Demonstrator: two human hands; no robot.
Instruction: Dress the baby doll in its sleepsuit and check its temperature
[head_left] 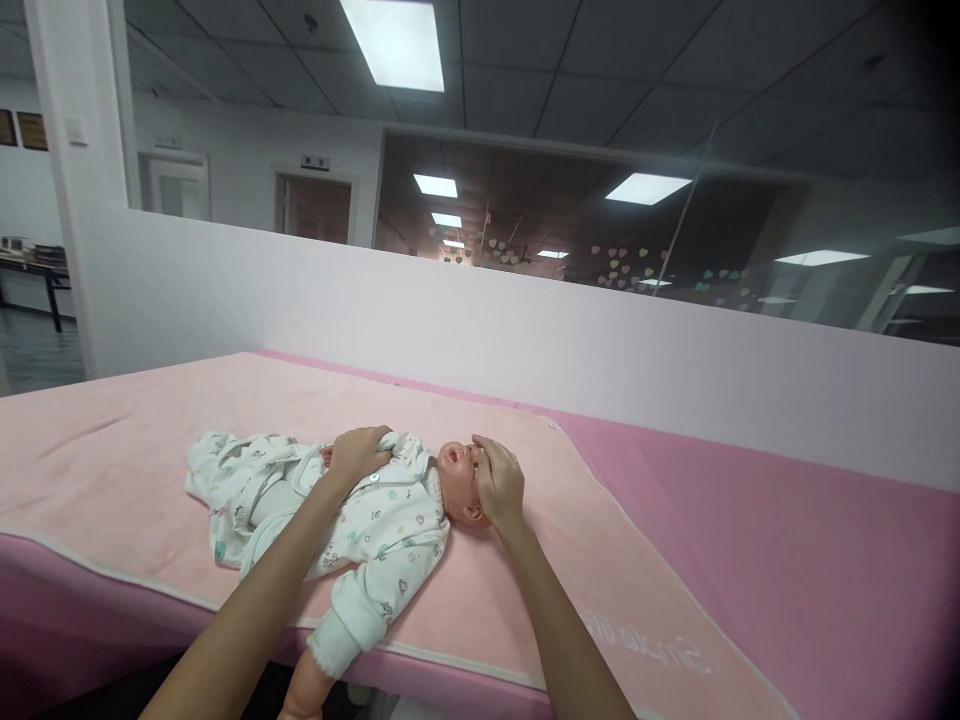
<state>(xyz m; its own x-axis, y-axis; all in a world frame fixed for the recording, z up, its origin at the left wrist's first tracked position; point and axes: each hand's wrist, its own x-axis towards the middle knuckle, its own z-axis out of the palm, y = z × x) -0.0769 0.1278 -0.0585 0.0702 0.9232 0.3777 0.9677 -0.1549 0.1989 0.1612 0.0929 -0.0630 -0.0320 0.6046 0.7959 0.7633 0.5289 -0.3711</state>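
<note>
A baby doll in a white printed outfit lies on its back on a pink blanket. Its head points right and its legs left. Across the doll's chest and far sleeve rests my left hand, its fingers curled over the cloth and partly hidden. A small doll hand shows beside my left wrist. My right hand lies over the doll's forehead and the top of its head, palm down with the fingers laid along it. The doll's near arm hangs over the front edge of the blanket.
The blanket covers a darker pink padded surface, whose front edge drops off close to me. A low white wall with glass above runs along the back. At far left, a dark table stands beyond an opening.
</note>
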